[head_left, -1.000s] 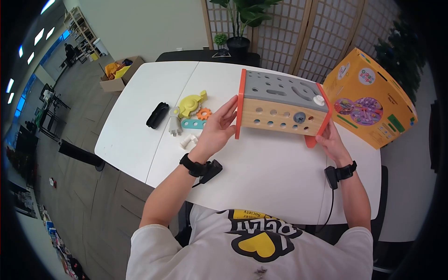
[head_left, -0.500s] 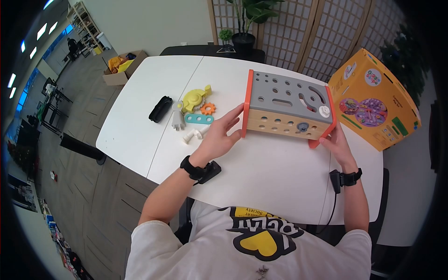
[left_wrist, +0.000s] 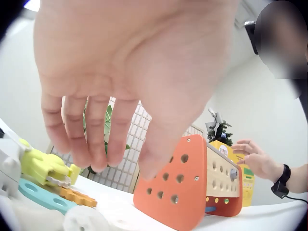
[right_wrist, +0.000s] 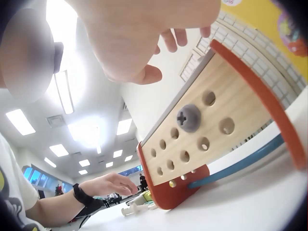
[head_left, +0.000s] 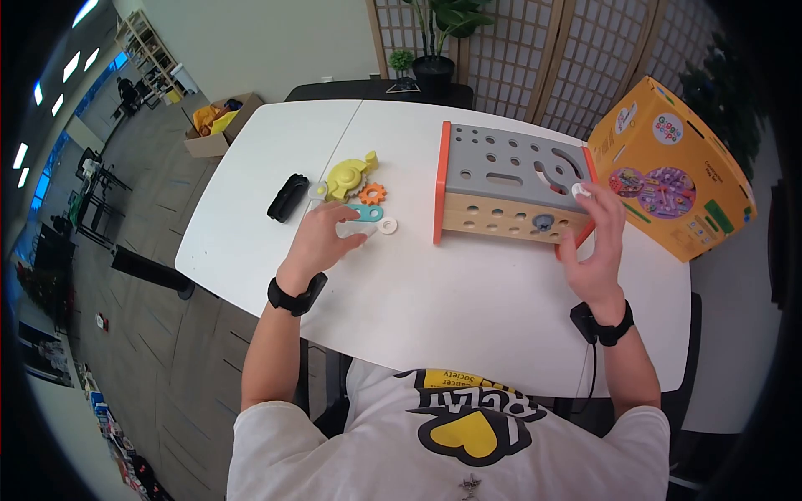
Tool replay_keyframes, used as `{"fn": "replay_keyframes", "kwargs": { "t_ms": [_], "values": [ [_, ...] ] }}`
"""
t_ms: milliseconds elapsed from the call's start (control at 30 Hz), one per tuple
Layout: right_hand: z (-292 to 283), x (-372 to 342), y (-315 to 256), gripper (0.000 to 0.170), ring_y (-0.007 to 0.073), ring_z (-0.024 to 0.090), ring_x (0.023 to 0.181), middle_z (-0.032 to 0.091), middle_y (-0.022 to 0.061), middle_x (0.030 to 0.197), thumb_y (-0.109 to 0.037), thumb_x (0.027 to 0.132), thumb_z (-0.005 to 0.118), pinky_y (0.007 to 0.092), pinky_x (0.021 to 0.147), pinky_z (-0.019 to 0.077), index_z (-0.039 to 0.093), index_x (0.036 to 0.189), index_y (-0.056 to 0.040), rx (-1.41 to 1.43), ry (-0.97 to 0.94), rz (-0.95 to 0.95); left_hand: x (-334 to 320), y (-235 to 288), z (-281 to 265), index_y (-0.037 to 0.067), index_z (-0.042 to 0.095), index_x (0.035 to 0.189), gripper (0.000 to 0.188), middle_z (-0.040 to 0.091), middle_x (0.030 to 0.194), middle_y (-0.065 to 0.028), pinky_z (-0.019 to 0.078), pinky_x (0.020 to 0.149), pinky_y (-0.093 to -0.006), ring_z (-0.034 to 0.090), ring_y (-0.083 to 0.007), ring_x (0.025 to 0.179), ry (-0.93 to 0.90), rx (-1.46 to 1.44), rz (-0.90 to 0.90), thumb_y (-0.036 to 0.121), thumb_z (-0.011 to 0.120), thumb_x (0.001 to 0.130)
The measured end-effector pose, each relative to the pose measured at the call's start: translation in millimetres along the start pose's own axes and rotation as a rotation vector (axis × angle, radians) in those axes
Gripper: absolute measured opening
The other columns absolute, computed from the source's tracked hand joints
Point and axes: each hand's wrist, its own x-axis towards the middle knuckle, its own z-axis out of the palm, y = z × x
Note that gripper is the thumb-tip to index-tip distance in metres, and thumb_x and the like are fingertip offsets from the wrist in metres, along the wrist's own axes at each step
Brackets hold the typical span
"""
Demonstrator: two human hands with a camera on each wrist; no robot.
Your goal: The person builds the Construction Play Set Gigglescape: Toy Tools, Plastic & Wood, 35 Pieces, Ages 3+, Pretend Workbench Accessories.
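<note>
A toy workbench [head_left: 440, 184] with orange ends, a grey top full of holes and a wooden front stands on the table. My right hand [head_left: 600, 255] is at its right corner, fingertips right at a white knob [head_left: 578, 191], thumb apart in front of the panel. A grey cross-slotted screw [right_wrist: 188, 118] sits in that panel. My left hand [head_left: 316, 244], fingers loosely bent and spread from the thumb, hovers over a white piece with a ring end [head_left: 393, 225]. Close by lie a yellow toy drill [head_left: 339, 183], an orange gear [left_wrist: 77, 196] and a teal strip [left_wrist: 42, 195] with holes.
A black case [head_left: 287, 198] lies left of the toy parts. Behind the workbench on the right stands a large yellow box [head_left: 652, 150]. Potted plants [head_left: 433, 71] and a lattice screen [head_left: 510, 67] are beyond the white table [head_left: 434, 309].
My left hand has left the workbench's left end and moved left over the toy parts. My right hand has risen from the lower right corner to the white knob.
</note>
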Motion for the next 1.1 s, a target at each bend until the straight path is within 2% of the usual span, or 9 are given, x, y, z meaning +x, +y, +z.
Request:
{"fn": "replay_keyframes", "kwargs": {
  "t_ms": [67,167,367,467,533,667,767,1000,1100],
  "values": [
    [8,6,-17,0.046,0.0333,0.054,0.124,0.060,0.0161,0.132,-0.001,0.076,0.069,0.0468,0.106,0.0424,0.061,0.121,-0.0037,0.002,-0.028,-0.135,-3,-9,7,-0.001,0.074,0.107,0.039,0.073,0.104,-0.0137,0.0540,0.080,-0.0370,0.067,-0.0286,0.092,-0.012,0.020,0.029,0.018,0.087,0.075],
    [28,12,-34,0.037,0.0330,0.060,0.116,0.063,0.0135,0.126,-0.001,0.077,0.068,0.0452,0.098,0.0466,0.065,0.114,-0.0025,0.107,-0.162,-0.279,-6,-11,10,0.000,0.074,0.108,0.042,0.072,0.109,-0.0146,0.0546,0.083,-0.0385,0.067,-0.0299,0.097,-0.045,0.098,-0.009,0.021,0.087,0.074],
    [78,21,-68,0.015,0.0289,0.063,0.102,0.065,0.0121,0.107,-0.004,0.083,0.066,0.0385,0.088,0.0518,0.066,0.097,-0.0014,0.286,-0.473,-0.278,-10,-9,12,0.004,0.076,0.106,0.034,0.070,0.108,-0.0134,0.0542,0.092,-0.0419,0.065,-0.0320,0.106,-0.026,0.134,0.047,0.016,0.085,0.075],
    [117,14,-75,0.012,0.0284,0.063,0.096,0.064,0.0128,0.102,-0.007,0.084,0.065,0.0377,0.085,0.0533,0.066,0.094,-0.0005,0.297,-0.501,-0.325,-5,-18,17,0.004,0.076,0.104,0.030,0.070,0.111,-0.0137,0.0537,0.090,-0.0411,0.066,-0.0334,0.103,-0.087,0.163,0.045,0.016,0.084,0.077],
    [132,13,-82,0.021,0.0301,0.064,0.101,0.064,0.0147,0.108,-0.010,0.086,0.066,0.0385,0.088,0.0533,0.065,0.103,0.0017,0.247,-0.650,-0.360,-6,-15,16,0.003,0.076,0.100,0.025,0.071,0.107,-0.0140,0.0539,0.088,-0.0416,0.066,-0.0341,0.101,-0.065,0.191,0.068,0.013,0.083,0.078],
    [138,15,-95,0.026,0.0304,0.064,0.101,0.064,0.0167,0.109,-0.013,0.087,0.065,0.0388,0.089,0.0535,0.063,0.107,0.0045,0.229,-0.784,-0.363,-6,-15,20,0.002,0.076,0.096,0.019,0.072,0.097,-0.0144,0.0543,0.084,-0.0423,0.067,-0.0353,0.096,0.008,0.132,0.136,0.010,0.081,0.079],
    [145,17,-95,0.026,0.0307,0.064,0.099,0.063,0.0181,0.106,-0.011,0.087,0.064,0.0385,0.088,0.0537,0.063,0.106,0.0068,0.172,-0.756,-0.310,-5,-17,20,0.001,0.077,0.095,0.019,0.072,0.093,-0.0145,0.0547,0.081,-0.0423,0.067,-0.0356,0.092,0.022,0.087,0.148,0.010,0.082,0.079],
    [198,37,-115,0.040,0.0287,0.065,0.096,0.061,0.0205,0.108,-0.005,0.085,0.061,0.0354,0.077,0.0584,0.056,0.120,0.0139,-0.014,-0.773,-0.172,-8,-15,24,0.002,0.077,0.094,0.022,0.073,0.095,-0.0138,0.0560,0.083,-0.0426,0.068,-0.0344,0.093,0.005,0.135,0.112,0.014,0.084,0.077],
    [228,43,-119,0.042,0.0276,0.065,0.096,0.060,0.0218,0.112,-0.006,0.084,0.062,0.0336,0.073,0.0589,0.056,0.120,0.0136,-0.171,-0.652,-0.192,-12,-15,18,0.001,0.076,0.100,0.029,0.072,0.099,-0.0137,0.0553,0.085,-0.0424,0.067,-0.0341,0.097,0.056,0.143,0.161,0.014,0.085,0.075]
  ]
}}
